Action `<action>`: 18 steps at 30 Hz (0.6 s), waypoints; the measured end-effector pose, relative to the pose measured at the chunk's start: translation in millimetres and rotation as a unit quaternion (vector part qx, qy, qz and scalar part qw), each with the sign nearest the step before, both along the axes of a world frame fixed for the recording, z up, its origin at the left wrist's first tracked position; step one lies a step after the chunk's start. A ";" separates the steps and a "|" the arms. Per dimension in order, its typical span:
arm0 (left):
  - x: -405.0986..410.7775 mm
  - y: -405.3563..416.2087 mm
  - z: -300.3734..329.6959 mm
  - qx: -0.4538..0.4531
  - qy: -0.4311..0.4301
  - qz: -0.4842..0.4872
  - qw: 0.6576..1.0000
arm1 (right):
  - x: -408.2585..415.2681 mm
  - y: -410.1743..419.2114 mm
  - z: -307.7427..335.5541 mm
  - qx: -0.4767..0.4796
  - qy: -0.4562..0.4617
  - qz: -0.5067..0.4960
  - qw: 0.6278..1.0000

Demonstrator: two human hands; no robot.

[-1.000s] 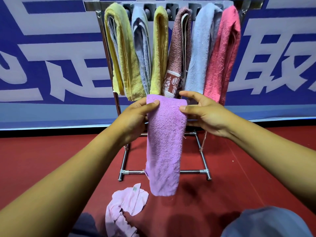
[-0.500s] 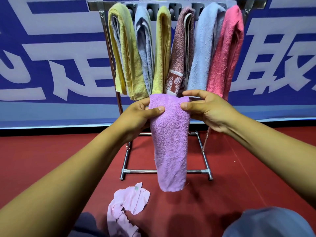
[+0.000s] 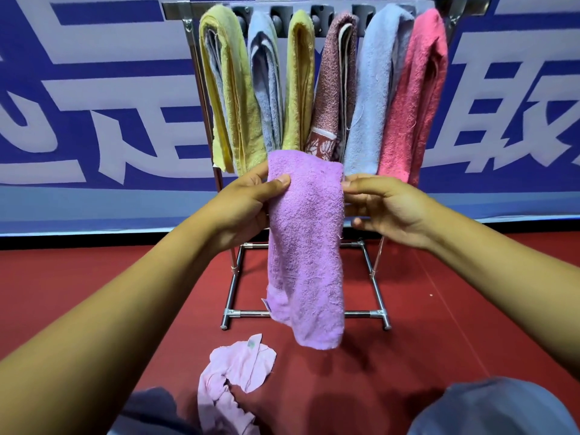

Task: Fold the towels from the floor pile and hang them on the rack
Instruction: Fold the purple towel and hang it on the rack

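Here, my left hand [image 3: 248,202] pinches the top left edge of a folded purple towel [image 3: 306,246], thumb pressed across its front. My right hand [image 3: 384,208] sits at the opposite edge, its fingers nearly straight and its fingertips [image 3: 346,185] touching the cloth. The towel hangs limp below my hands, in front of the rack [image 3: 375,271]. It looks soft, light and floppy; I judge the firm top fold is the best place to hold it. Beyond my hands, six folded towels hang side by side: two yellow, two blue, one patterned maroon, one pink. One crumpled pale pink towel [image 3: 233,381] lies on the red floor [image 3: 94,293] below my left forearm.
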State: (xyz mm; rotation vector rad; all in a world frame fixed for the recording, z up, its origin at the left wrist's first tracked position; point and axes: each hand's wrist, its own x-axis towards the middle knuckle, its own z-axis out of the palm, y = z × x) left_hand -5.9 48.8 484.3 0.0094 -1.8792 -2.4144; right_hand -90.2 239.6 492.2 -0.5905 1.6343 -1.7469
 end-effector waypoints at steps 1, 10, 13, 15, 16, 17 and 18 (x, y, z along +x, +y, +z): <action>0.0 -0.8 0.1 -0.005 -0.001 -0.003 1.000 | 1.3 0.5 0.2 0.034 0.021 0.015 0.999; 3.0 -4.9 1.9 -0.063 -0.008 -0.012 0.998 | 8.2 -9.5 6.6 0.072 0.190 -0.032 0.979; 2.2 -4.5 2.4 -0.082 -0.007 0.002 0.997 | 9.4 -12.6 10.4 0.040 0.194 -0.057 0.978; 0.9 -4.5 2.4 -0.096 -0.005 0.010 0.995 | 9.6 -13.8 11.9 0.027 0.197 -0.068 0.978; 0.5 -4.9 2.6 -0.102 -0.002 0.012 0.995 | 9.3 -14.4 12.0 0.022 0.198 -0.071 0.977; 0.2 -5.0 2.4 -0.106 0.001 0.012 0.994 | 9.2 -14.9 11.9 0.020 0.198 -0.074 0.977; -0.2 -5.5 2.0 -0.110 0.002 0.012 0.994 | 8.7 -15.1 11.6 0.020 0.197 -0.076 0.977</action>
